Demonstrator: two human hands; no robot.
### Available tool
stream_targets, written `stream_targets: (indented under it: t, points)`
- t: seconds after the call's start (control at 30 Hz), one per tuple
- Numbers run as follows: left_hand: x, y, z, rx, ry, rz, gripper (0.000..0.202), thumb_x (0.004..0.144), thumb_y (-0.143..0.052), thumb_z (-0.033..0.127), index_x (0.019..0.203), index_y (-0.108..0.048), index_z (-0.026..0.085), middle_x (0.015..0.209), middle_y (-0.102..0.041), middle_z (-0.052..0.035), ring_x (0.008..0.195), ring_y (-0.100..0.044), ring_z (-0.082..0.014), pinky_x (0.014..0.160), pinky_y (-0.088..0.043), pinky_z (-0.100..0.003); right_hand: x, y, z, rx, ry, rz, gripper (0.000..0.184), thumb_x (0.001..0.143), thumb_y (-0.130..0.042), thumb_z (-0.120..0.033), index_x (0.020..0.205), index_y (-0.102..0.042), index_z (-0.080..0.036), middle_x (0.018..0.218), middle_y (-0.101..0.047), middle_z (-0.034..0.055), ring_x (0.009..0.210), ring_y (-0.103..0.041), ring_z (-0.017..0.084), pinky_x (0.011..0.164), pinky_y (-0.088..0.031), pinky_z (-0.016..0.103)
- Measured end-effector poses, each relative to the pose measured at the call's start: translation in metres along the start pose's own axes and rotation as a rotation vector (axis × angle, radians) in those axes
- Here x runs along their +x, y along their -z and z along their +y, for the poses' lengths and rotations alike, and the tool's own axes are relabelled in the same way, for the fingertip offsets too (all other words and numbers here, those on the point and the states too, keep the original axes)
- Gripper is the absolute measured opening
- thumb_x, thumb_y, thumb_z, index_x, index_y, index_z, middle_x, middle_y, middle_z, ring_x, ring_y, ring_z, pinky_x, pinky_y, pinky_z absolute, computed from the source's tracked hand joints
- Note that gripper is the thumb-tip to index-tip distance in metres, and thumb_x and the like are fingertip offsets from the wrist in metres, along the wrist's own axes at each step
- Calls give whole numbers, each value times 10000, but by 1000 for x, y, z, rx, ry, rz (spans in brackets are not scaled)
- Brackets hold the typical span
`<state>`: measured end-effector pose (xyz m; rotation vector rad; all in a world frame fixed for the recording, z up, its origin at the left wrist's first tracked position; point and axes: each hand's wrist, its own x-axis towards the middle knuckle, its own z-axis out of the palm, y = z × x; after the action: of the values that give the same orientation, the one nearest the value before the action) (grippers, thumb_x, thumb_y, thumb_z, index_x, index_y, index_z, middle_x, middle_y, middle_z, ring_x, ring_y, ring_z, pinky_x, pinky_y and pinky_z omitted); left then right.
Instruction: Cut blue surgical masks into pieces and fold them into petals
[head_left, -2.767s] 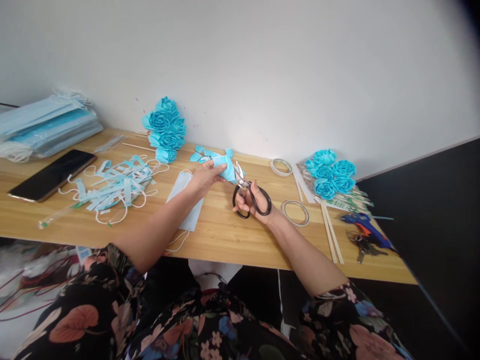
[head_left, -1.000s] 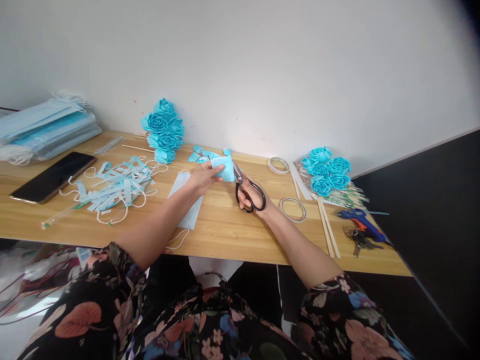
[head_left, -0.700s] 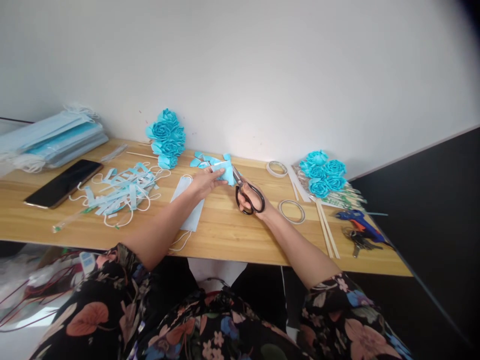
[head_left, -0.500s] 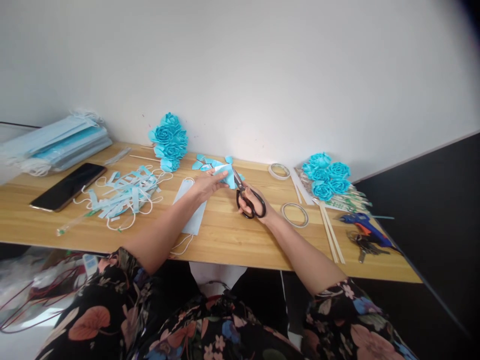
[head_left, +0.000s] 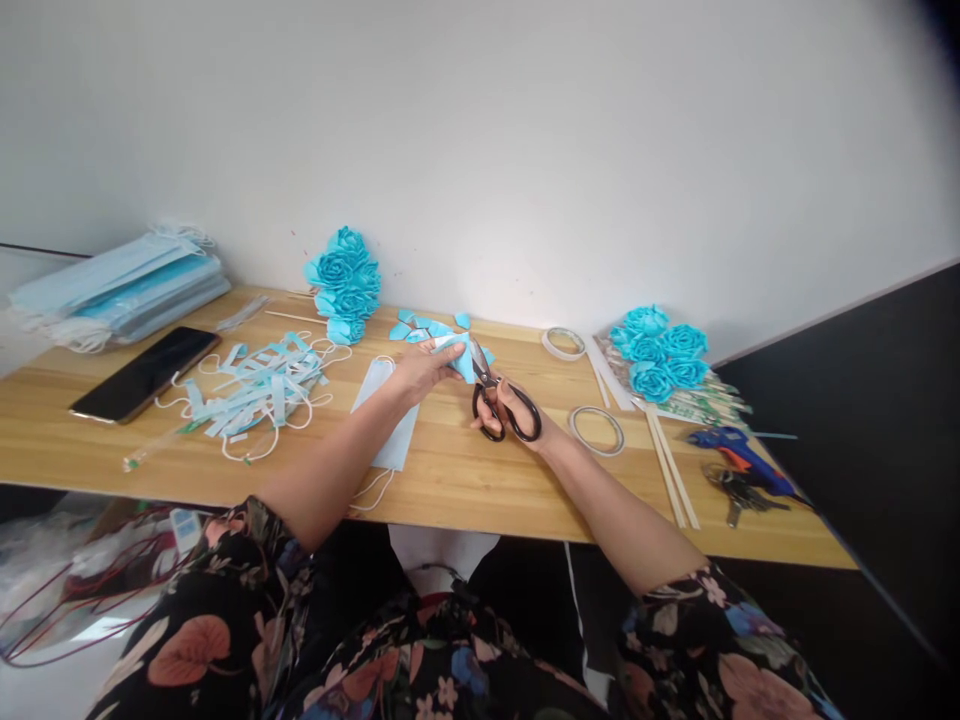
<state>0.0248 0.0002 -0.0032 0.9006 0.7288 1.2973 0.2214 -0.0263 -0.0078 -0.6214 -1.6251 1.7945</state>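
Observation:
My left hand (head_left: 429,370) pinches a small piece of blue mask fabric (head_left: 464,364) between thumb and fingers. In my right hand (head_left: 512,403) are black-handled scissors (head_left: 529,415), their handles spread and the blades at the fabric's right edge. Behind the hands lie several cut light-blue pieces (head_left: 424,328) on the table. A flat face mask (head_left: 390,435) with ear loops lies under my left wrist, partly hidden by it.
On the left are a phone (head_left: 146,374), a heap of cut strips and loops (head_left: 259,385) and a mask stack (head_left: 124,285). Blue fabric flowers (head_left: 346,285) stand behind. To the right are tape rolls (head_left: 596,430), sticks (head_left: 670,465), more flowers (head_left: 651,350), a glue gun (head_left: 742,462) and keys (head_left: 739,497).
The scissor handles have spread wider at the fabric. My left hand keeps its pinch on the piece. The whole view has shifted slightly.

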Motion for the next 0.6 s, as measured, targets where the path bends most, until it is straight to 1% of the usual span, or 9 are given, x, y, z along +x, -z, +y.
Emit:
stream_targets:
  t: [0.07,0.17,0.27,0.37,0.5,0.6]
  points:
    - [0,1,1,-16,-3,24,484,557,-933,405,871,-720,106,787,-733,-55,657,-661,-138,571,-542,-236,0,-3,-3,-8,8,-3,700,847,-528,-767,1224,-557,-177,616,-511,-84,427,-404,53,726,-608,340]
    - [1,2,3,-34,-22,47,487,550,-936,409,866,-722,107,800,-733,-54,660,-658,-134,577,-542,-235,2,-6,-10,-5,7,-13,680,874,-529,-732,1268,-550,-179,612,-511,-83,433,-413,57,740,-610,348]
    - [1,3,4,-36,-27,35,482,564,-931,408,879,-719,112,817,-736,-56,669,-663,-135,585,-541,-233,7,-6,-19,6,-17,-19,680,889,-532,-705,1335,-522,-192,605,-520,-83,426,-418,59,732,-613,353]
    - [1,4,4,-41,-27,28,474,566,-933,402,871,-711,116,792,-732,-48,656,-663,-129,575,-535,-220,14,-6,-26,4,-53,-35,715,875,-542,-714,1362,-511,-191,575,-531,-79,421,-445,71,707,-615,344]
    - [3,5,3,-62,-38,43,466,580,-926,420,858,-703,120,760,-729,-36,638,-661,-120,556,-531,-200,21,-6,-23,49,-78,-28,698,850,-572,-721,1295,-543,-183,557,-556,-73,398,-434,74,655,-611,325]
    - [2,4,1,-47,-34,45,473,601,-912,439,876,-702,118,789,-735,-37,647,-670,-121,553,-538,-200,21,-6,-12,116,-85,32,665,818,-598,-735,1193,-570,-186,537,-547,-81,364,-403,71,585,-596,303]
